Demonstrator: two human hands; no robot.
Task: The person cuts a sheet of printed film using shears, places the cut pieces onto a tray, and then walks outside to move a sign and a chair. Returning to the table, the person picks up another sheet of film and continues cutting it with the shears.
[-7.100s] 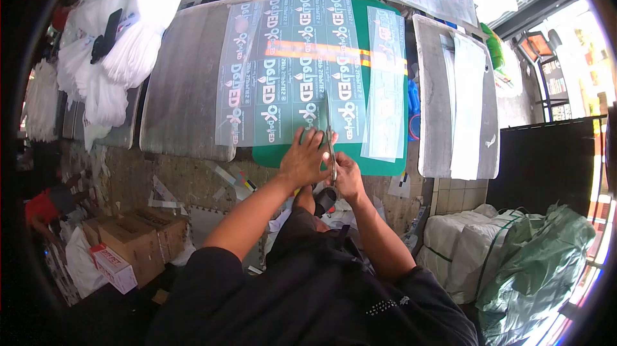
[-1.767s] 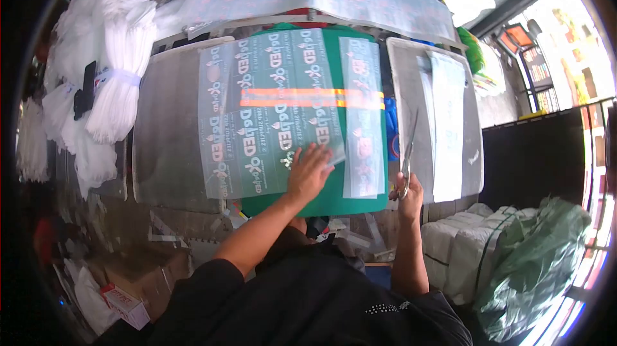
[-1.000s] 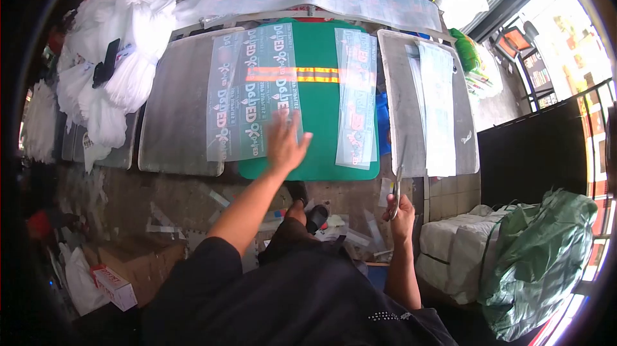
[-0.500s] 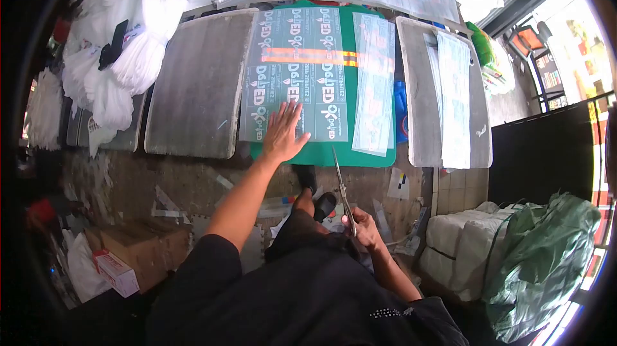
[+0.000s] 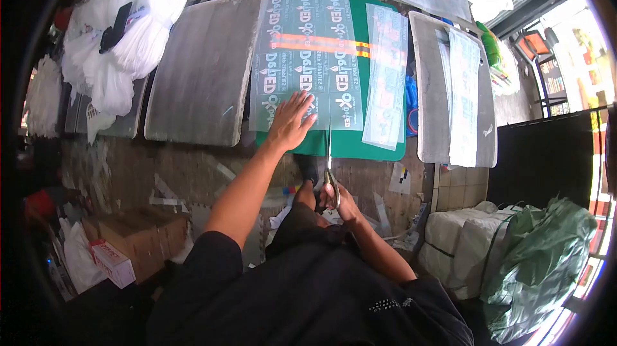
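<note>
A translucent sheet with white printed lettering (image 5: 279,69) lies on a green board (image 5: 308,143), an orange striped band showing across it. My left hand (image 5: 292,121) rests flat on the sheet's lower part, fingers spread. In my right hand (image 5: 340,201) are metal scissors (image 5: 330,159), their blades pointing away from me and reaching the sheet's near edge, right of my left hand. Whether the blades are parted is too fine to tell. Narrow cut printed strips (image 5: 384,82) lie in a pile along the board's right side.
Grey boards stand left (image 5: 199,69) and right (image 5: 430,89) of the green one, the right one bearing more strips (image 5: 464,101). White bundled material (image 5: 138,44) hangs at upper left. Cardboard boxes (image 5: 135,236) and wrapped bales (image 5: 463,243) are on the floor.
My right hand has moved forward and left, bringing the scissor blades to the sheet's near edge. My left hand remains on the sheet. The view has shifted slightly.
</note>
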